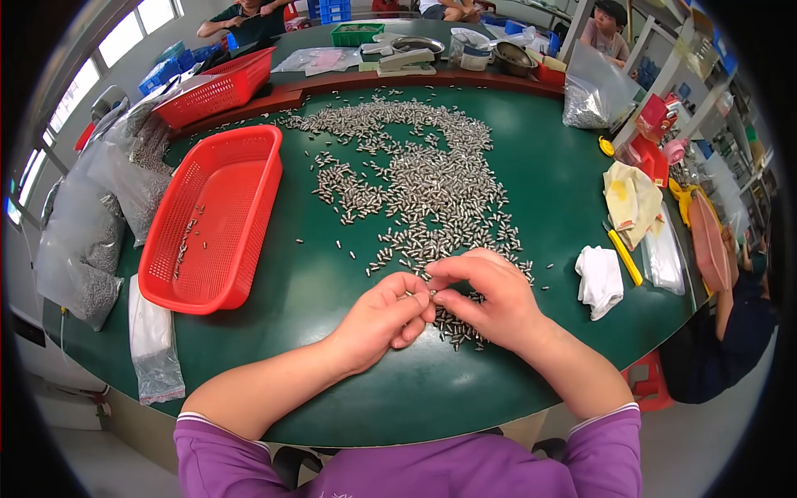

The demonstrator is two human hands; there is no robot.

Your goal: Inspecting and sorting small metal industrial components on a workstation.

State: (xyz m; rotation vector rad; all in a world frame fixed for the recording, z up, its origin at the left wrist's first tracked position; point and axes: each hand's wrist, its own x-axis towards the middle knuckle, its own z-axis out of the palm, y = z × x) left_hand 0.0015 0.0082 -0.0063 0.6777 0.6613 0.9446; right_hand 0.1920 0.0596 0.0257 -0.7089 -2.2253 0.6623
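Observation:
Close together over the near edge of a heap of small silvery metal parts (440, 187), my two hands meet at the fingertips. My left hand (383, 319) is closed in a pinch around a small metal part (409, 294), of which only a bit shows. My right hand (494, 299) also pinches, thumb and forefinger at the same spot against the left fingertips; what it grips there is mostly hidden. Left of the hands stands a red perforated plastic basket (274, 178) with a few of the small metal parts lying in it.
Clear plastic bags of metal parts (91, 241) crowd the left edge. A flat plastic bag (154, 344) lies below the basket. At the right are a white cloth (599, 282), a yellow-handled cutter (624, 257) and a stained glove (631, 199). Other people sit beyond the green table (548, 199).

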